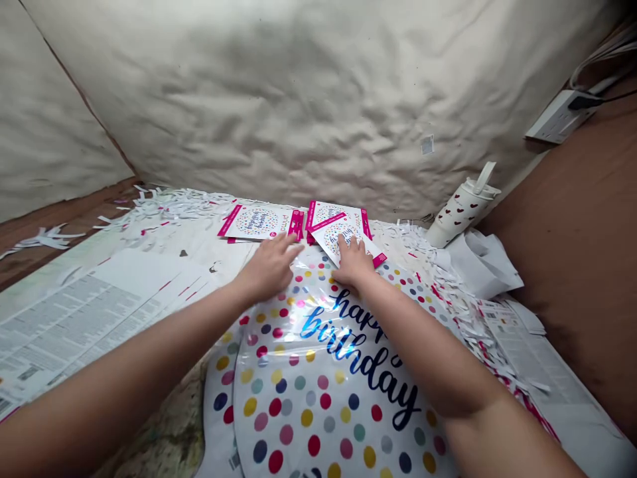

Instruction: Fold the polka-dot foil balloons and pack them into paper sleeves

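Reaching across the table [219, 251], the two hands I can see are both palm-down over its far half. The right hand [354, 261] is open, its fingers spread on a slanted packet [328, 240] and covering part of the print; the left hand [271, 265] has loosely bent fingers beside the near edge of a second packet [256, 222], and I cannot tell whether they touch or pinch anything. A third packet [338, 212] lies at the far edge, partly covered by the slanted one. That makes three pink-and-white faces showing; pink edges poke out beneath them, too hidden to count. Below the hands lies a shiny dotted sheet [323, 398] lettered "happy birthday", the end of "happy" lost behind the right forearm and its near part cut off from my sight; at least one more dotted sheet [219, 398] shows from beneath on the left. One heart-patterned cup [460, 211], its handle raised, leans near the far right corner, with crumpled white paper [482, 262] just beside it. Paper shreds [169, 206] litter the far left corner, and more run down the right side, past counting. Printed sheets [94, 318] overlap along the left edge, their text too small to read, and others lie on the right. Above the right edge is one socket panel [562, 118], a black plug in it.
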The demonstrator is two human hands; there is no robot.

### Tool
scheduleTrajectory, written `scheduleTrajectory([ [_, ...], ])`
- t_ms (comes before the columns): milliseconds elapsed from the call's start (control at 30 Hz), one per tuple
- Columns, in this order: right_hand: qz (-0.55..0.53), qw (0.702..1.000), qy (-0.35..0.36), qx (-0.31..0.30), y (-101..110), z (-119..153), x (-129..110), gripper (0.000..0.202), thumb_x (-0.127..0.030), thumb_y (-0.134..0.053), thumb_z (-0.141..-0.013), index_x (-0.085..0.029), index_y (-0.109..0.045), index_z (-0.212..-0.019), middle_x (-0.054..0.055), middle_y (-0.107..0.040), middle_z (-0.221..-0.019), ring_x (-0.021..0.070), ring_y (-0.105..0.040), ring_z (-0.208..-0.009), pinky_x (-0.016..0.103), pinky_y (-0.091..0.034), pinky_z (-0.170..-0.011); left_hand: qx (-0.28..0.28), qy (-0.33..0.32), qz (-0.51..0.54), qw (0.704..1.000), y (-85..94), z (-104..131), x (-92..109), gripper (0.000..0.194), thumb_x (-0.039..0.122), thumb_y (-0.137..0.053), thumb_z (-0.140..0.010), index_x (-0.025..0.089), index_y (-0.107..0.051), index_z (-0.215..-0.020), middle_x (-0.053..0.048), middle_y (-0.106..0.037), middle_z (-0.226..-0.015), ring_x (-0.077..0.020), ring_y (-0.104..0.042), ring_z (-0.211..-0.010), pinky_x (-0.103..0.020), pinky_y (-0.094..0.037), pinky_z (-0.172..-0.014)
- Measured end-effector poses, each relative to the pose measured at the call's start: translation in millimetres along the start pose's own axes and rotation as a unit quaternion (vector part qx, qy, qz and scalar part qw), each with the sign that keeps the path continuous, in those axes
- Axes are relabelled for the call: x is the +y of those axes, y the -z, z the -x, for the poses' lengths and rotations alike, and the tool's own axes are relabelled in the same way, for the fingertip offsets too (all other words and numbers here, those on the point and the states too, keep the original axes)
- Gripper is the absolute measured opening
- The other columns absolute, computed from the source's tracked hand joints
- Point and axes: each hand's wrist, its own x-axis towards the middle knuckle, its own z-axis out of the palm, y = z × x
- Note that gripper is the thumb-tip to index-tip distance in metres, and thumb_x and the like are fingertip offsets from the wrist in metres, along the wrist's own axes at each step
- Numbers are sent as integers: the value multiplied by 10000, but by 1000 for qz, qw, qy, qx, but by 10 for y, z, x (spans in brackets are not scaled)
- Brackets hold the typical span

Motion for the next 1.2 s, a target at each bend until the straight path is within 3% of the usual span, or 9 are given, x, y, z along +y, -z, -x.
scheduleTrajectory([
  [100, 8, 1000, 13, -5, 78, -139, 64, 801, -188, -581, -744, -138, -160, -1424, 242, -417, -1332, 351, -517, -1102, 436, -445, -832, 29, -131, 67, 989, 99, 678, 221, 491, 125, -426, -773, 218, -512, -1246, -68, -389, -1408, -270, -293, -1314, -465, -257, -1071],
  [167, 14, 1000, 25, 8, 191, -202, 166, 627, -136, -483, -797, -151, -273, -1388, 208, -517, -1242, 313, -553, -1053, 419, -434, -847, 70, -125, 108, 984, 105, 1121, 236, 508, 98, -414, -780, 273, -502, -1249, -28, -428, -1384, -250, -346, -1289, -434, -306, -1058],
  [267, 17, 998, 45, 37, 370, -386, 299, 517, -102, -357, -848, -236, -352, -1348, 131, -513, -1280, 284, -448, -1192, 448, -337, -968, 88, -77, 111, 987, 64, 1596, 165, 512, 128, -455, -787, 309, -481, -1265, -4, -458, -1358, -233, -420, -1242, -352, -392, -1010],
  [367, 17, 998, 38, 56, 410, -661, 328, 557, -93, -310, -861, -270, -279, -1388, 84, -289, -1463, 295, -172, -1354, 576, -127, -1042, 85, -40, 101, 991, 33, 1817, 184, 498, 150, -469, -793, 319, -484, -1261, 2, -454, -1361, -222, -453, -1217, -310, -423, -983],
  [467, 3, 1000, 10, 26, 289, -908, 291, 622, -124, -367, -840, -252, -196, -1424, 90, -109, -1517, 337, -67, -1370, 630, -122, -1017, 102, 7, 119, 988, 43, 1887, 359, 474, 131, -436, -809, 332, -506, -1232, 11, -453, -1361, -217, -445, -1226, -321, -413, -996],
  [700, -35, 997, -67, -34, 129, -1072, 328, 694, -257, -430, -816, -155, -139, -1438, 198, -113, -1491, 385, -177, -1339, 617, -286, -958, 70, -28, 116, 990, 76, 1966, 744, 454, 123, -415, -806, 342, -559, -1176, 34, -510, -1315, -204, -455, -1220, -332, -397, -1016],
  [900, -24, 999, -33, 15, 311, -665, 402, 785, -208, -459, -785, -117, -34, -1438, 154, 63, -1511, 353, -5, -1370, 590, -201, -1032, 18, -112, 160, 981, 89, 1923, 974, 422, 167, -476, -818, 302, -540, -1213, -1, -535, -1293, -206, -482, -1200, -309, -420, -996],
  [1033, 1, 998, 53, 23, 329, -187, 471, 720, -167, -461, -791, -202, -133, -1432, 89, 5, -1525, 276, -34, -1383, 468, -211, -1075, -113, -223, 229, 941, 148, 1722, 1257, 467, 333, -571, -806, 264, -500, -1262, -50, -498, -1323, -250, -447, -1228, -354, -385, -1025],
  [1200, 41, 991, 129, 14, 137, 35, 486, 837, -67, -542, -713, -213, -146, -1435, 110, -43, -1522, 315, -53, -1377, 500, -187, -1068, -145, -209, 213, 943, -4, 1664, 1311, 538, 329, -563, -800, 242, -439, -1316, -94, -389, -1400, -313, -371, -1271, -474, -352, -1023],
])
